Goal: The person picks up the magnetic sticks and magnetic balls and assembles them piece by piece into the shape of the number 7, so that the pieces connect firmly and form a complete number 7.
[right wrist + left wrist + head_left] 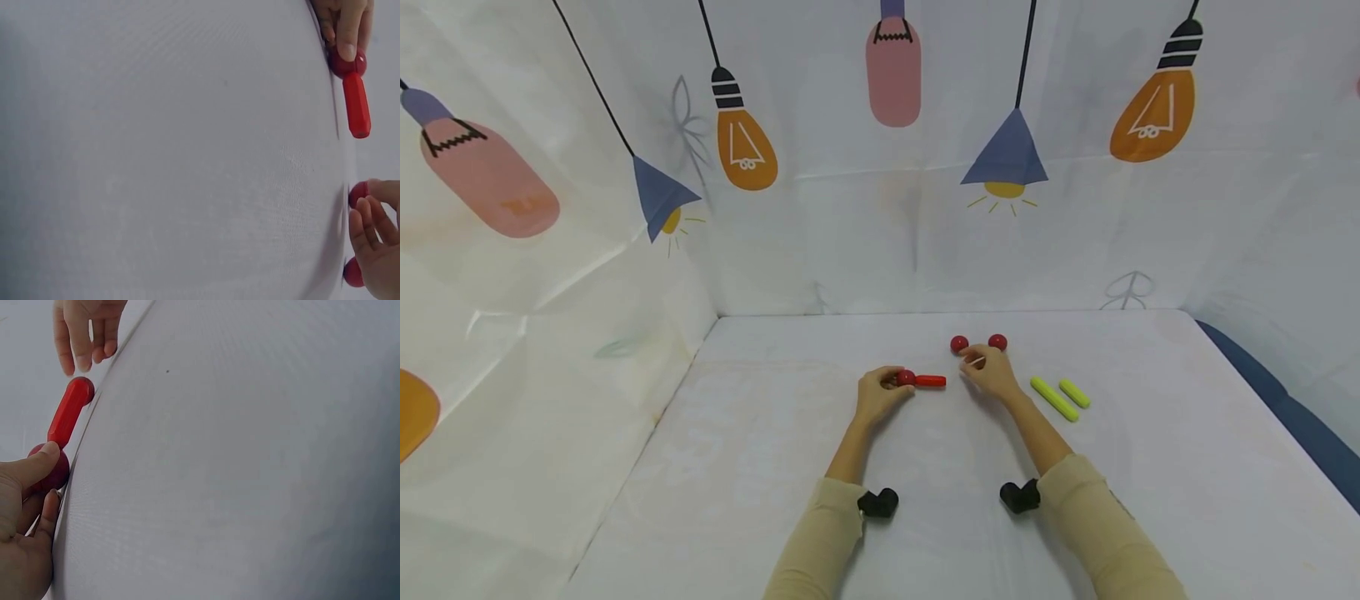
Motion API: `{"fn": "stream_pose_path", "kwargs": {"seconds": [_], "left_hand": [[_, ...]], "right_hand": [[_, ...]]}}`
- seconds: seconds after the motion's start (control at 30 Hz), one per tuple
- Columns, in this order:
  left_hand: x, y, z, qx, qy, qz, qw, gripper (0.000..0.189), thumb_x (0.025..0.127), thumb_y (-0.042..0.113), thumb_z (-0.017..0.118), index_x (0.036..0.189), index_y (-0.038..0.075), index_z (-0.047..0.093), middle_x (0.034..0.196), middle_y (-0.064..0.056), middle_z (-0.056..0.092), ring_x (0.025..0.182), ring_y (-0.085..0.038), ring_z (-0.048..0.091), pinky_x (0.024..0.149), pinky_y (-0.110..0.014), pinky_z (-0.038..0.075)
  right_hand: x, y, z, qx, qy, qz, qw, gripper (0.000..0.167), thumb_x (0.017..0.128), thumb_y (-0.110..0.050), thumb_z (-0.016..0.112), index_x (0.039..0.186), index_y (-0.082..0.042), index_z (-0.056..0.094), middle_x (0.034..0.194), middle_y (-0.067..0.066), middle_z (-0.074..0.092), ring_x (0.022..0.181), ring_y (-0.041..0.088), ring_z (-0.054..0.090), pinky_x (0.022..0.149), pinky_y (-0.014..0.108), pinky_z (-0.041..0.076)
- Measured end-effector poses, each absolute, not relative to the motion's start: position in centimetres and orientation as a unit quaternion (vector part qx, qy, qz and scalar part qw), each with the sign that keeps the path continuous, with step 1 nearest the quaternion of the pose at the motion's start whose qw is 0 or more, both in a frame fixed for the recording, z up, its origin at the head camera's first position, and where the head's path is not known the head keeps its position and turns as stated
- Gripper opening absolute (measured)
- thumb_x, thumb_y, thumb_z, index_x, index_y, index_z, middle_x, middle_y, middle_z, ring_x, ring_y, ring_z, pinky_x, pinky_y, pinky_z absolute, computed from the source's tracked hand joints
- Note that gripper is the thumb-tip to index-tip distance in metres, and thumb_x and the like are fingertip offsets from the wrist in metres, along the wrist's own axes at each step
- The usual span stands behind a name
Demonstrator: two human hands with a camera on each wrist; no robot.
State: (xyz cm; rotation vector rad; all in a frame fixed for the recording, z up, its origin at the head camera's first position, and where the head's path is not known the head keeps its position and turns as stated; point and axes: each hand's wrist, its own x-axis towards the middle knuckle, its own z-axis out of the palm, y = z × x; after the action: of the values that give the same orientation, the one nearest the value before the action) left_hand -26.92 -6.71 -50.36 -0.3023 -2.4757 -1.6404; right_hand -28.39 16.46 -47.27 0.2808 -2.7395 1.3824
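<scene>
Near the middle of the table, my left hand (pixel 877 396) holds a dark red ball (pixel 906 377) between thumb and fingers. A short red faceted rod (pixel 931 382) extends to the right from that ball, its end touching it. My right hand (pixel 989 372) is just in front of two more red balls, its fingers loosely bent. The left one of these balls (pixel 959 343) is close to its fingertips; whether they touch it I cannot tell. Behind the hand sits the other ball (pixel 997 342). In the right wrist view the right hand (pixel 378 240) partly covers both.
To the right of the right hand lie two yellow-green rods, a longer one (pixel 1054 399) and a shorter one (pixel 1075 393). The white table (pixel 760 500) meets a lamp-printed cloth backdrop (pixel 850 242) at its rear edge. Dark blue fabric (pixel 1285 392) runs beyond the right edge.
</scene>
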Motion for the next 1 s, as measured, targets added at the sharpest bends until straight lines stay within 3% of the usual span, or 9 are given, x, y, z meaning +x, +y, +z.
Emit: {"fn": "stream_pose_path", "kwargs": {"seconds": [0.17,0.37,1.0], "left_hand": [[-26.8,-6.6,-50.3,-0.099,-0.828,-0.547,0.075,0.038,0.074,0.006,0.079,0.108,-0.005,0.067,0.089,-0.018,0.067,0.075,-0.019,0.061,0.067,-0.022,0.05],[-26.8,-6.6,-50.4,-0.091,-0.827,-0.551,0.068,0.039,0.074,0.007,0.078,0.109,-0.005,0.067,0.09,-0.018,0.067,0.076,-0.019,0.06,0.068,-0.023,0.049],[-27.0,-6.7,-50.5,-0.091,-0.827,-0.55,0.077,0.039,0.072,0.007,0.08,0.107,-0.005,0.068,0.089,-0.018,0.068,0.074,-0.018,0.061,0.067,-0.022,0.051]], "right_hand": [[-29.0,17.0,-47.4,0.076,-0.889,0.448,0.06,0.035,0.087,-0.004,0.063,0.119,0.006,0.057,0.104,0.024,0.06,0.091,0.033,0.059,0.082,0.043,0.05],[-29.9,17.3,-47.5,0.078,-0.883,0.449,0.11,0.043,0.081,-0.001,0.067,0.122,0.008,0.055,0.104,0.028,0.058,0.086,0.036,0.059,0.078,0.044,0.05],[-31.0,16.7,-47.8,0.068,-0.886,0.452,0.081,0.047,0.084,-0.005,0.066,0.127,0.007,0.051,0.121,0.03,0.054,0.101,0.041,0.057,0.089,0.049,0.048]]}}
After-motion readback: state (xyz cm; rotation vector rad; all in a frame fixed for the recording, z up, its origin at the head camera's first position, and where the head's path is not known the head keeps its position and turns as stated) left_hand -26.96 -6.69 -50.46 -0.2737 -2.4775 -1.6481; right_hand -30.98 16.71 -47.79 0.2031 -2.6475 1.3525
